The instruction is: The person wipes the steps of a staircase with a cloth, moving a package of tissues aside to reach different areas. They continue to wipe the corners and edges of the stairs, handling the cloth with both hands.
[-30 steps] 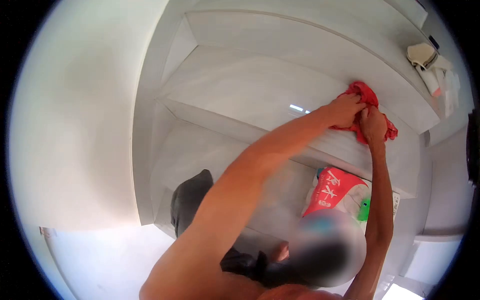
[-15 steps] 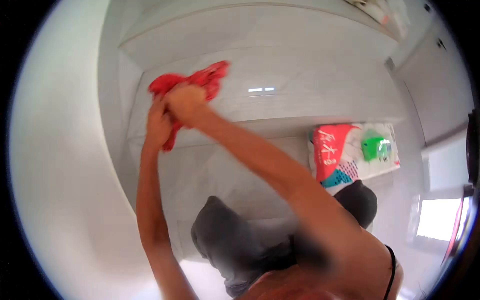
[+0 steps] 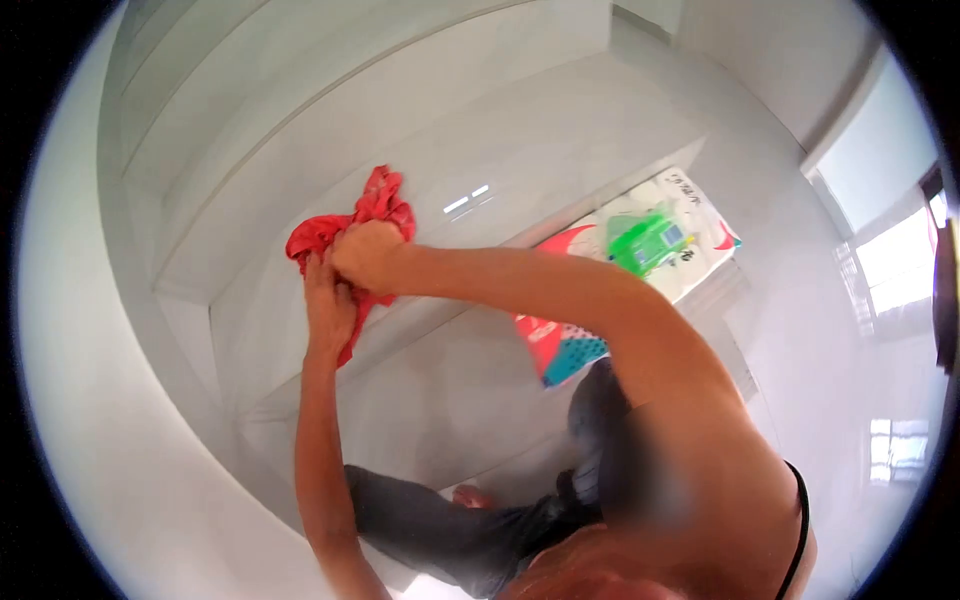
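A crumpled red cloth (image 3: pixel 385 199) lies on a pale, glossy stair step (image 3: pixel 480 150). My right hand (image 3: pixel 368 258) is closed over the middle of the cloth, its knuckles bent. Just beside and below it, my left hand (image 3: pixel 330 305) presses on the near part of the cloth, with its fingers resting on the red fabric and its fingertips against the right hand. Parts of the cloth stick out above, left of and below both hands. Some of the fingers are hidden by the hands and folds.
On the right, on a lower step, lies a white, red and teal printed package (image 3: pixel 690 215) with a green plastic-wrapped pack (image 3: pixel 648 243) on top. A white curved wall (image 3: pixel 120 400) borders the left side. More steps rise at the upper left. My knees in dark trousers (image 3: pixel 420 520) are below.
The view has turned and shifted, so the steps now slant and the package appears further left. Both hands remain on the red cloth, whose folds have changed shape.
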